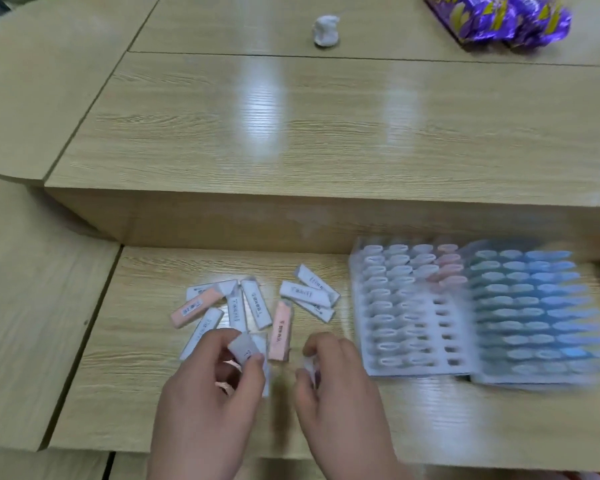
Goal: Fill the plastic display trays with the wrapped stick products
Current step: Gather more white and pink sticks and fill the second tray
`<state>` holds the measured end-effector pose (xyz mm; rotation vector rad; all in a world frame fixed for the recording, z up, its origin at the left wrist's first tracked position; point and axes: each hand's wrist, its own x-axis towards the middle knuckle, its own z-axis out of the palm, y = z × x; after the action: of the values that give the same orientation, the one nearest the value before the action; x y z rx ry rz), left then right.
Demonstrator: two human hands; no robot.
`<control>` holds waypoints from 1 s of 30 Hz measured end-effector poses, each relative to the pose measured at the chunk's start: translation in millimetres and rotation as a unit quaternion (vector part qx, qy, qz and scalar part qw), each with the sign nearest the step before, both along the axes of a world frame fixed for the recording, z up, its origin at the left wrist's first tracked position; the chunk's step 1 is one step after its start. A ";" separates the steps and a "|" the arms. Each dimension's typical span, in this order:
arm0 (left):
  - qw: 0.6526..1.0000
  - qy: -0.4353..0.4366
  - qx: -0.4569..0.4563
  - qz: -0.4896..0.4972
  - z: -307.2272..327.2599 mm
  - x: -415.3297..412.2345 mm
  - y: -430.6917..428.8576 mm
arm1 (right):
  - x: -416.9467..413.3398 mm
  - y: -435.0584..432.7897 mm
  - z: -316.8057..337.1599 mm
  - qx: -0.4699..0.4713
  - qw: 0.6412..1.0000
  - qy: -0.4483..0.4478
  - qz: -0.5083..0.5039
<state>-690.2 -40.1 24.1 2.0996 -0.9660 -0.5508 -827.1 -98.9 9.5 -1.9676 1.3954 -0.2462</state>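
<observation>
White stick (244,348) pinched in left hand (208,393) grip, long axis pointing away; right hand (340,386) clamps 2nd stick (309,370) (blurred).

The left hand (208,393) pinches a white wrapped stick (245,348); the right hand (343,386) pinches a small white piece (309,368). Loose white and pink sticks (257,304) lie scattered just beyond them, with two blurred plastic trays (444,327) to the right.

No legible text anywhere. Dark print on labels of wrapped sticks (253,303), near centre (too blurred to read); yellow markings on purple packets (499,19), far right, equally unreadable.
</observation>
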 end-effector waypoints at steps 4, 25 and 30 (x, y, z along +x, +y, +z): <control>0.996 -0.014 -0.080 -0.031 27.1 -20.8 -17.2 | -26.0 6.8 22.7 0.049 0.999 -0.023 -0.004; 0.982 -0.111 -0.059 -0.141 32.5 -136.8 -121.2 | -146.9 -152.6 41.0 -0.085 0.978 -0.191 -0.007; 0.988 -0.083 -0.050 -0.117 19.8 -139.9 -124.7 | -147.1 -159.1 32.3 -0.097 0.980 -0.173 0.020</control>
<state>-830.1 -164.7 43.9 1.9793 -1.3188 -0.4379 -974.2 -257.9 41.8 -1.9877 1.1381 -0.6932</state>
